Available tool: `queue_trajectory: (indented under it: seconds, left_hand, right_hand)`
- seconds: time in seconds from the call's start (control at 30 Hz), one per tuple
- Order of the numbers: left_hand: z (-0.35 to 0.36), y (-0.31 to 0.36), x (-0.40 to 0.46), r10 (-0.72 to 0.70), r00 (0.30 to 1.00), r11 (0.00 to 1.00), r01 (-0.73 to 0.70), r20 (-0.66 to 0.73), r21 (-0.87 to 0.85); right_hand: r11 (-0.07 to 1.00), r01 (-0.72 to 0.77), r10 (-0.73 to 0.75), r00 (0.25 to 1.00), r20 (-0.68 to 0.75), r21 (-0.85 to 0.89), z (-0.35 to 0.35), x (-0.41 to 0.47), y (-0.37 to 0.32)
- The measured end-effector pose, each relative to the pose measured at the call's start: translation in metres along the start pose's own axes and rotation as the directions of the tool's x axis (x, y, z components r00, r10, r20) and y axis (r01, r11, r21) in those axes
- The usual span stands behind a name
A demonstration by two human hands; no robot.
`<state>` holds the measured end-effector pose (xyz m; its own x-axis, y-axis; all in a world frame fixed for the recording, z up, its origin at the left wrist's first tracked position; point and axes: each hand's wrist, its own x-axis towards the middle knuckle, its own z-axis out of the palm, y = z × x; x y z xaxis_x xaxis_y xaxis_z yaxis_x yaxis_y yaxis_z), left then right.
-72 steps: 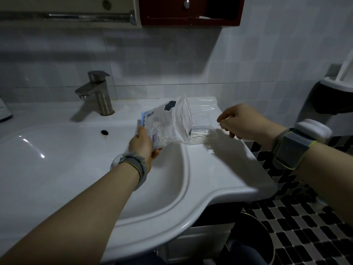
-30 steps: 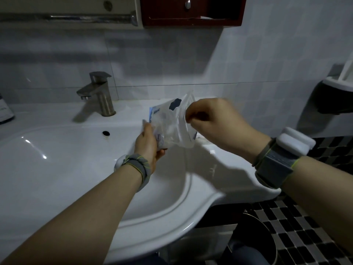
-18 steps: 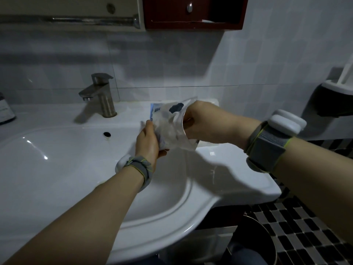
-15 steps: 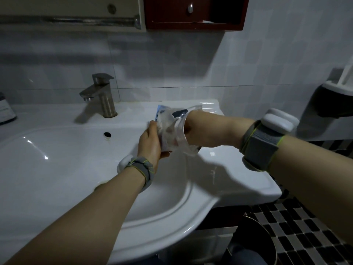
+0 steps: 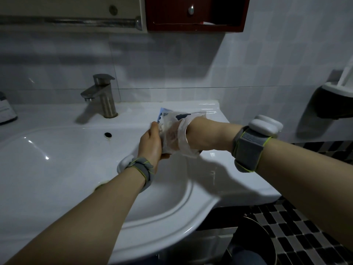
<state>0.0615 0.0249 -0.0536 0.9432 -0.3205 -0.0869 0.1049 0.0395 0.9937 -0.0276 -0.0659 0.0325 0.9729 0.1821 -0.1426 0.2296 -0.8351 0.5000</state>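
Observation:
A clear plastic bag (image 5: 172, 119) with a blue printed label and white contents is held above the right side of the white sink (image 5: 57, 169). My left hand (image 5: 150, 144) grips the bag's closed end from the left. My right hand (image 5: 202, 134) is pushed into the bag's open mouth up to the knuckles; its fingers are hidden by the crinkled plastic and I cannot tell how they lie. Both wrists wear grey bands with white pods.
A steel faucet (image 5: 104, 96) stands at the back of the basin. A red wall cabinet (image 5: 194, 14) and a metal rail (image 5: 70, 22) hang above. A white container (image 5: 6, 109) sits far left. A dark bin (image 5: 252, 243) stands on the checked floor.
My right hand came from the counter at the right to the bag's mouth and slid inside it. My left hand kept its grip on the bag and shifted slightly right.

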Motion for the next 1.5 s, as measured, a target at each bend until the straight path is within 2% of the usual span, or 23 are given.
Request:
queue_trajectory:
  seconds: [0.03,0.07,0.1,0.13,0.17,0.2,0.27,0.33,0.43,0.5,0.67,0.83,0.93,1.17,1.23,1.27,1.3,1.33,1.37,1.4,1.43,1.5]
  left_hand:
    - [0.0,0.0,0.0,0.001,1.0,1.0,-0.001,0.005,0.003]
    - [0.001,-0.001,0.0,0.005,1.0,1.0,-0.005,0.008,0.004]
    - [0.001,-0.002,0.0,0.01,1.0,1.0,-0.01,0.01,0.004]
    - [0.001,-0.002,0.0,0.015,1.0,1.0,-0.015,0.01,0.005]
    - [0.001,-0.002,0.001,0.018,1.0,1.0,-0.018,0.008,0.008]
    - [0.001,-0.003,0.002,0.017,1.0,1.0,-0.017,0.003,0.012]
    - [-0.001,-0.004,0.004,0.011,1.0,1.0,-0.011,-0.009,0.017]
    - [-0.003,-0.006,0.006,0.014,1.0,0.999,-0.013,-0.019,0.039]
    - [-0.003,-0.008,0.007,0.034,0.999,0.998,-0.032,-0.026,0.062]
    - [-0.002,-0.009,0.008,0.039,0.999,0.998,-0.038,-0.026,0.057]
    - [-0.002,-0.01,0.011,0.034,0.999,0.998,-0.032,-0.035,0.053]
    - [-0.001,-0.012,0.011,0.064,0.997,0.996,-0.061,-0.04,0.072]
    - [0.001,-0.011,0.011,0.073,0.996,0.995,-0.07,-0.042,0.077]
    - [-0.003,-0.012,0.012,0.075,0.996,0.992,-0.07,-0.049,0.107]
    - [-0.003,-0.013,0.013,0.08,0.996,0.991,-0.074,-0.045,0.109]
    - [-0.002,-0.014,0.014,0.082,0.996,0.991,-0.077,-0.046,0.112]
    - [-0.002,-0.015,0.015,0.083,0.995,0.991,-0.077,-0.05,0.112]
    - [-0.003,-0.016,0.016,0.082,0.995,0.992,-0.075,-0.057,0.106]
    - [-0.005,-0.016,0.018,0.075,0.995,0.993,-0.068,-0.072,0.092]
    - [-0.007,-0.016,0.019,0.061,0.994,0.996,-0.054,-0.094,0.075]
    - [-0.009,-0.015,0.02,0.044,0.993,0.998,-0.038,-0.114,0.055]
    - [-0.01,-0.014,0.02,0.017,0.992,1.0,-0.015,-0.128,0.017]
  right_hand:
    - [0.998,0.002,0.004,0.995,0.097,-0.066,0.0,0.002,0.002]
    - [0.979,0.017,-0.004,0.998,0.066,-0.202,-0.001,0.004,0.004]
    - [0.942,0.091,-0.042,0.987,0.155,-0.324,-0.003,0.005,0.0]
    - [0.931,0.058,-0.006,0.99,0.143,-0.361,-0.003,0.004,-0.001]
    - [0.904,0.015,0.085,0.973,0.214,-0.428,-0.006,0.004,-0.005]
    - [0.902,-0.073,0.173,0.965,0.2,-0.426,-0.007,0.006,-0.009]
    - [0.935,-0.169,0.221,0.965,0.14,-0.311,-0.011,0.005,-0.015]
    - [0.952,-0.168,0.216,0.96,0.177,-0.255,-0.011,0.005,-0.017]
    - [0.968,-0.18,0.23,0.913,0.337,-0.173,-0.013,0.006,-0.015]
    - [0.974,-0.159,0.206,0.916,0.344,-0.161,-0.017,0.005,-0.014]
    - [0.941,-0.112,0.172,0.971,0.168,-0.318,-0.008,0.001,-0.018]
    - [0.962,-0.111,0.189,0.93,0.316,-0.248,-0.006,0.004,-0.011]
    - [0.959,-0.167,0.231,0.929,0.29,-0.228,-0.003,0.007,-0.013]
    - [0.954,-0.124,0.208,0.93,0.303,-0.273,0.003,0.01,-0.012]
    - [0.981,-0.182,0.19,0.968,0.166,-0.06,0.014,0.005,-0.007]
    - [0.957,-0.233,0.234,0.972,0.01,0.171,0.02,0.002,-0.007]
    - [0.961,-0.206,0.237,0.958,-0.161,0.186,0.024,-0.002,-0.004]
    - [0.881,-0.17,0.339,0.878,-0.339,0.441,0.03,-0.005,0.0]
    - [0.721,-0.117,0.451,0.828,-0.334,0.683,0.037,-0.007,0.006]
    - [0.516,-0.056,0.531,0.804,-0.268,0.855,0.043,-0.01,0.007]
    - [0.297,-0.024,0.575,0.803,-0.159,0.955,0.044,-0.013,0.004]
    - [0.131,0.01,0.597,0.797,-0.088,0.991,0.048,-0.017,0.006]
